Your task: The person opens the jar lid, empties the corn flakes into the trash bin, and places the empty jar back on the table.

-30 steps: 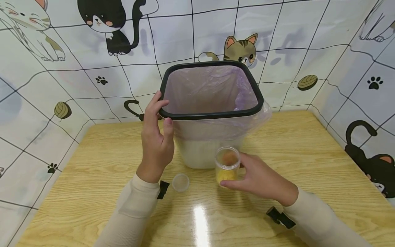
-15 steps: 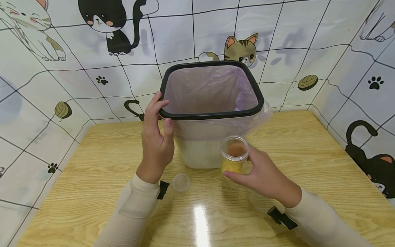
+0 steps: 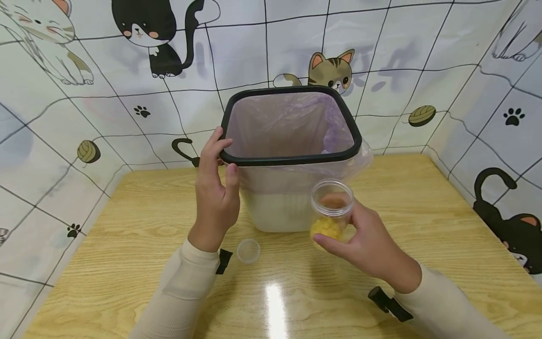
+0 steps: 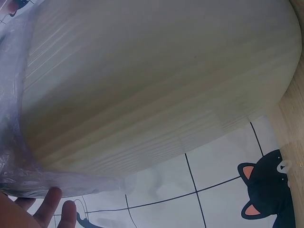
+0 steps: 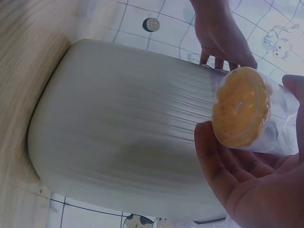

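Note:
My right hand (image 3: 368,235) grips a small clear plastic jar (image 3: 332,200), lidless and upright in front of the bin, raised off the table. Yellow contents (image 5: 240,107) fill its lower part; what they are I cannot tell. A trash bin (image 3: 275,212) with a black rim (image 3: 292,161) and a thin purple liner (image 3: 292,113) stands at the table's middle. My left hand (image 3: 218,193) rests at the rim's left corner, fingertips touching it, thumb toward the front. A round translucent lid (image 3: 248,251) lies flat on the table between my forearms.
The wood-grain table (image 3: 161,207) meets cat-patterned walls (image 3: 237,52) at the back and both sides. Loose liner film (image 3: 360,157) bulges out at the bin's right side. A black strap (image 3: 389,303) sits on the right wrist.
My right hand has lifted the jar off the table and moved it up and slightly right. The left hand, bin and lid stay where they were.

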`<state>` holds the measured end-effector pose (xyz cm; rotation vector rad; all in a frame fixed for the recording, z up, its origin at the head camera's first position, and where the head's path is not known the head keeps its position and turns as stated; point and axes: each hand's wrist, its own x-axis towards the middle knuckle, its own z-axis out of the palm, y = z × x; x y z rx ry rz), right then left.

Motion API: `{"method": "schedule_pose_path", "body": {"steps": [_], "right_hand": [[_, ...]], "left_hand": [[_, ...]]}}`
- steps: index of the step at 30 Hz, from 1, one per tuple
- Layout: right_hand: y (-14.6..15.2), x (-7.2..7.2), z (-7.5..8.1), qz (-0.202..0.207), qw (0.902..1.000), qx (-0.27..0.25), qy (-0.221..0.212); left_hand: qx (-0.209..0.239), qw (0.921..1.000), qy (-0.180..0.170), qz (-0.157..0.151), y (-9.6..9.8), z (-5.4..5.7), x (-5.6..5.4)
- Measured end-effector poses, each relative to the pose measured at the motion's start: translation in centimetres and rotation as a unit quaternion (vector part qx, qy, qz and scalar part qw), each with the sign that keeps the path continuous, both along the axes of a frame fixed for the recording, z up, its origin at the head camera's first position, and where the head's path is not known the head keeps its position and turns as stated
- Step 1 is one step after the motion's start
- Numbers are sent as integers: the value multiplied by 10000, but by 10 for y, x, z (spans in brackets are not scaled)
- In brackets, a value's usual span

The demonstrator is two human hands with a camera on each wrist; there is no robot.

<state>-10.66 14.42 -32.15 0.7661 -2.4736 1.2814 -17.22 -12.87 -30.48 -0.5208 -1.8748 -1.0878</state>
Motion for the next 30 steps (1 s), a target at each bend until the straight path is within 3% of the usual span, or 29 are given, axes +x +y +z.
{"method": "schedule_pose_path", "body": {"steps": [4, 18, 25, 30], "right_hand": [[3, 2, 3, -51, 9997, -99, 215], [20, 0, 19, -560, 9977, 131, 350], [37, -3, 36, -987, 9924, 543, 501], [50, -15, 52, -1171, 9915, 464, 325]], "left_hand": [[-14, 10000, 2, -34, 0, -1, 1], [2, 10000, 55, 21, 1, -2, 2], [-22, 10000, 12, -12, 2, -3, 2], [-43, 10000, 59, 32, 0, -1, 1]]}}
